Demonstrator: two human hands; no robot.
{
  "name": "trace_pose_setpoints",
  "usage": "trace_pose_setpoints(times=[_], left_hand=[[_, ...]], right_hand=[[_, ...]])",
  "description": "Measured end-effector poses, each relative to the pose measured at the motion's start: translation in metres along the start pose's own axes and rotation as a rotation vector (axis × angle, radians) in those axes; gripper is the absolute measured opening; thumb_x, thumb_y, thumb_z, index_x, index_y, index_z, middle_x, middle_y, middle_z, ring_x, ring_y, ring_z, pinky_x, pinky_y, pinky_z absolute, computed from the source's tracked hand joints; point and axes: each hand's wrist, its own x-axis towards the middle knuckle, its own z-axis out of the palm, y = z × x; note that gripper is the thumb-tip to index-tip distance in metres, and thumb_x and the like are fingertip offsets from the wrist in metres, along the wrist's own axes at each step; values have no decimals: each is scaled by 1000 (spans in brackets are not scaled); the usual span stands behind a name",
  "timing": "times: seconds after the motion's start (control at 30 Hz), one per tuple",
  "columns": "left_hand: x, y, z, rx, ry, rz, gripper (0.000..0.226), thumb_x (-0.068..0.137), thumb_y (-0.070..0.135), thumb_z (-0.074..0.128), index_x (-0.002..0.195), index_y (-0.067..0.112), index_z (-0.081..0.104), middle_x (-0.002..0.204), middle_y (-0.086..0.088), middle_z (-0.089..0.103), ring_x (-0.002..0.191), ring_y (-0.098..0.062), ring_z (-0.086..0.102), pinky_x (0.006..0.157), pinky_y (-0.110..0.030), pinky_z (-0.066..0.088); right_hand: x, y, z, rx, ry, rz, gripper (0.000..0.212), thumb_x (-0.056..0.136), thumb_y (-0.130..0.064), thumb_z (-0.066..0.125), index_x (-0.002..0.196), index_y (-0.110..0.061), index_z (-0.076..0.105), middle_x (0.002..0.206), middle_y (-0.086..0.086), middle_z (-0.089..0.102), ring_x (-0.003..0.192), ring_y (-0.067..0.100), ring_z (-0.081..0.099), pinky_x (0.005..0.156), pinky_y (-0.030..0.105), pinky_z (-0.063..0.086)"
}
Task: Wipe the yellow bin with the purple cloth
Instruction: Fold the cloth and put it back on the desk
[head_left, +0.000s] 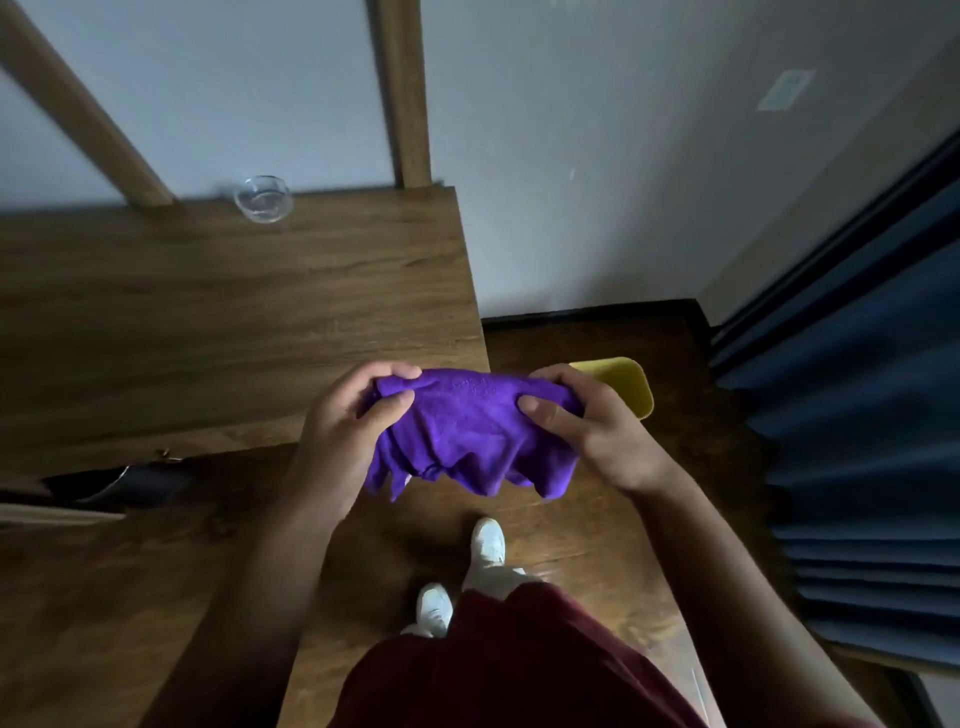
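The purple cloth hangs bunched between both hands, in the air above the floor. My left hand grips its left end with curled fingers and the thumb on top. My right hand grips its right end, thumb pressed into the fabric. The yellow bin stands on the wooden floor just beyond my right hand; only its far rim and one corner show, the rest is hidden behind the hand and cloth.
A wooden desk fills the left side, with a clear glass bowl near its back edge. A blue curtain hangs at the right. My white shoes stand on the floor below the cloth.
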Motion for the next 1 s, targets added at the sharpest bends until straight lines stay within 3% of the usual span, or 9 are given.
trace_pose_setpoints(times=[0.13, 0.23, 0.33, 0.4, 0.53, 0.63, 0.7, 0.87, 1.0], left_hand=[[13, -10, -9, -26, 109, -89, 26, 85, 9, 67, 93, 32, 77, 113, 5, 76, 117, -19, 66, 111, -41, 42], [21, -13, -11, -14, 174, -76, 32, 88, 9, 63, 99, 37, 77, 117, 7, 74, 116, -17, 65, 107, -35, 44], [31, -16, -11, 29, 218, -70, 39, 97, -2, 57, 102, 32, 75, 112, 16, 74, 109, -4, 66, 96, -22, 47], [38, -18, -15, 71, 250, -97, 34, 98, -7, 55, 100, 22, 72, 102, 19, 75, 101, 3, 67, 91, -16, 47], [56, -26, -31, 44, 289, -174, 29, 97, -4, 60, 104, 21, 72, 102, 13, 77, 98, -2, 70, 90, -24, 55], [71, -35, -47, 67, 269, -236, 25, 97, 2, 64, 107, 23, 73, 106, 10, 76, 99, -6, 71, 80, -21, 56], [85, -47, -59, 133, 246, -254, 25, 97, 6, 65, 111, 26, 72, 113, 6, 74, 106, -12, 70, 83, -23, 56], [133, -84, -92, 228, 187, -350, 27, 97, 16, 68, 113, 37, 70, 118, 9, 72, 111, -14, 69, 97, -40, 57], [185, -110, -114, 396, 129, -328, 24, 95, 14, 68, 108, 34, 70, 116, 6, 71, 110, -14, 67, 96, -37, 55]], right_hand=[[39, 3, -8, -154, -51, -80, 14, 101, -19, 66, 107, -7, 71, 90, 9, 74, 75, 19, 69, 68, 31, 57], [65, 10, -9, -256, -54, -183, 14, 101, -20, 67, 110, -12, 73, 101, 2, 75, 90, 19, 72, 80, 38, 59], [90, 14, -9, -300, -60, -224, 16, 97, -22, 72, 111, -15, 74, 103, -1, 76, 93, 16, 72, 83, 41, 59], [106, 16, -13, -273, -102, -173, 22, 94, -20, 76, 115, -18, 71, 102, -1, 75, 92, 15, 72, 83, 39, 60], [136, 25, -15, -155, -208, -65, 34, 93, -9, 74, 123, -20, 64, 94, -3, 73, 81, 11, 68, 74, 32, 54], [161, 39, -8, -184, -231, -18, 20, 95, -14, 73, 114, -16, 70, 100, 6, 75, 90, 27, 72, 81, 48, 57], [177, 50, -1, -207, -237, 18, 17, 94, -20, 73, 110, -16, 72, 99, 7, 75, 93, 32, 71, 84, 52, 57], [223, 73, 21, -182, -134, 150, 17, 92, -7, 74, 109, -10, 73, 100, 11, 76, 89, 19, 70, 83, 39, 56], [268, 79, 40, -180, -21, 281, 16, 91, -6, 75, 101, -18, 72, 90, 2, 71, 80, 12, 64, 75, 29, 51]])
